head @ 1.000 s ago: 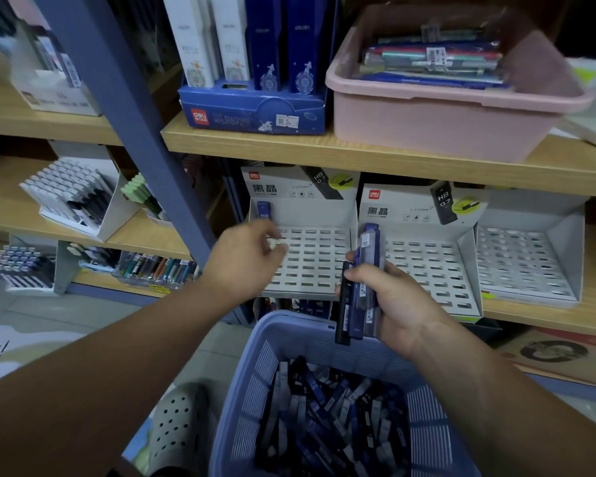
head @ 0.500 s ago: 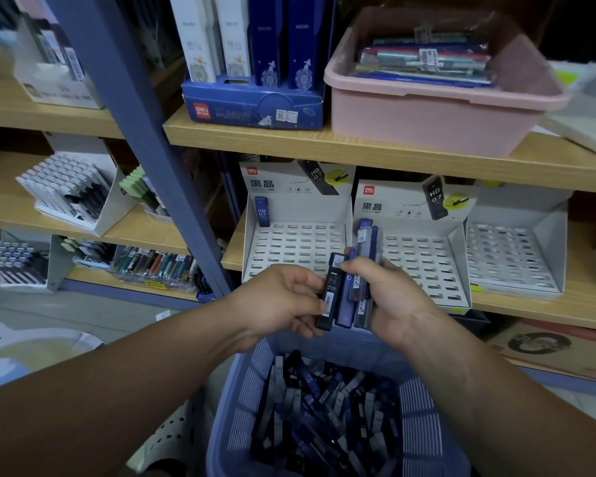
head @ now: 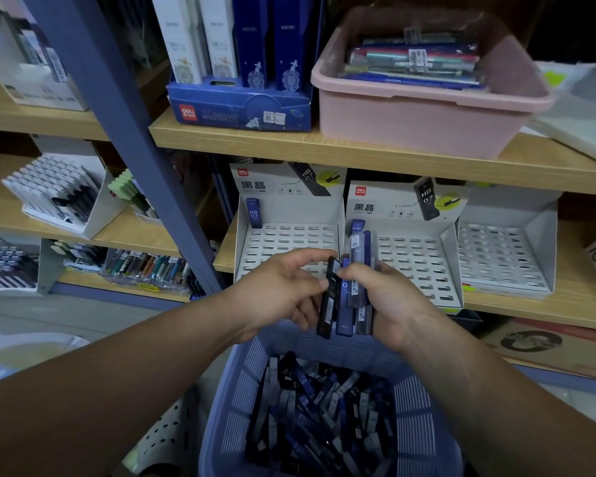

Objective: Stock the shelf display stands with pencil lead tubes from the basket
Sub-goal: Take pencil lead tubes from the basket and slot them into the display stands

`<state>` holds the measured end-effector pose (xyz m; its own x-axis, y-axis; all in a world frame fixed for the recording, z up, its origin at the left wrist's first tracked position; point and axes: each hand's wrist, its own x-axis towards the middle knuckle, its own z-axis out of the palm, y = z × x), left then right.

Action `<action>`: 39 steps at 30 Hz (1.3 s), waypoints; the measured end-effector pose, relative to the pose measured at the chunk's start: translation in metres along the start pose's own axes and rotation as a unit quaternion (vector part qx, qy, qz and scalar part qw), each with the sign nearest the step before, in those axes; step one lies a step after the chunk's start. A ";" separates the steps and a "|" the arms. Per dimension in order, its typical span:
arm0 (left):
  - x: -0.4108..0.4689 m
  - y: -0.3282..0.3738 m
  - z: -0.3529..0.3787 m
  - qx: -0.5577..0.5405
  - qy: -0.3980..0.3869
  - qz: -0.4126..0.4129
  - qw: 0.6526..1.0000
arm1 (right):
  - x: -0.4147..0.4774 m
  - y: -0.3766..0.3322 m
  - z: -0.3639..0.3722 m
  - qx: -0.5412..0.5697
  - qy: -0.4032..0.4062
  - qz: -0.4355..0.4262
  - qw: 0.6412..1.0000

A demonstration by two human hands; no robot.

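Black lead tube (head: 327,304) sits pinched in the left hand's (head: 272,294) fingers, touching the bundle (head: 345,304) the right hand (head: 396,304) grips. Likely next: aim it into a stand (head: 289,235) slot beyond.

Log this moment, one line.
left hand: pinches black tube | right hand: holds tube bundle | left stand: one blue tube | basket: many tubes

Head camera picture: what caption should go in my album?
Over the blue basket, the right hand holds lead tubes while the left hand pinches a black tube.
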<state>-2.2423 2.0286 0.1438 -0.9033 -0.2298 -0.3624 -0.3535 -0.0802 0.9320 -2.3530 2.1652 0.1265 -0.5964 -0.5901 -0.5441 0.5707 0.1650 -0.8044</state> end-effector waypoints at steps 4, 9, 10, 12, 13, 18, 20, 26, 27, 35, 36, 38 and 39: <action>0.004 -0.001 0.003 -0.055 0.019 0.025 0.998 | -0.002 0.001 0.003 0.004 -0.003 -0.010 1.000; 0.010 -0.007 0.006 -0.090 0.044 0.039 0.994 | -0.003 0.001 0.006 0.019 0.008 -0.021 1.000; 0.011 -0.008 0.006 -0.091 0.049 0.039 0.994 | -0.003 0.000 0.006 0.020 0.008 -0.023 1.000; 0.014 -0.006 0.001 -0.094 0.061 0.031 0.993 | -0.003 -0.002 0.006 0.021 0.009 -0.021 1.000; 0.015 -0.004 -0.003 -0.096 0.066 0.026 0.993 | -0.003 -0.003 0.006 0.020 0.010 -0.019 1.000; 0.029 0.013 -0.045 -0.026 0.160 0.047 0.986 | 0.002 0.000 -0.001 -0.002 0.045 -0.008 0.999; 0.037 0.017 -0.066 0.051 0.233 0.080 0.968 | 0.003 0.001 -0.004 -0.010 0.048 -0.008 0.999; 0.057 0.019 -0.100 0.320 0.381 0.172 0.850 | 0.004 0.000 -0.008 -0.009 0.052 0.005 0.999; 0.060 0.017 -0.101 0.343 0.377 0.186 0.840 | 0.004 -0.001 -0.008 -0.010 0.053 0.005 0.999; 0.082 0.006 -0.108 0.457 0.330 0.218 0.797 | 0.006 -0.002 -0.013 -0.017 0.062 -0.003 0.998; 0.083 0.006 -0.109 0.447 0.330 0.215 0.803 | 0.006 -0.002 -0.014 -0.013 0.065 -0.005 0.998; 0.082 0.007 -0.111 0.426 0.330 0.207 0.817 | 0.006 -0.002 -0.015 -0.011 0.067 -0.005 0.998; 0.081 0.009 -0.111 0.417 0.327 0.202 0.824 | 0.006 -0.002 -0.015 -0.013 0.067 -0.004 0.998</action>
<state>-2.2910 1.9013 0.1235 -0.7604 -0.5699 0.3115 -0.3470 0.7619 0.5470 -2.3662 2.1729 0.1217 -0.6716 -0.4815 -0.5632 0.5520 0.1819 -0.8138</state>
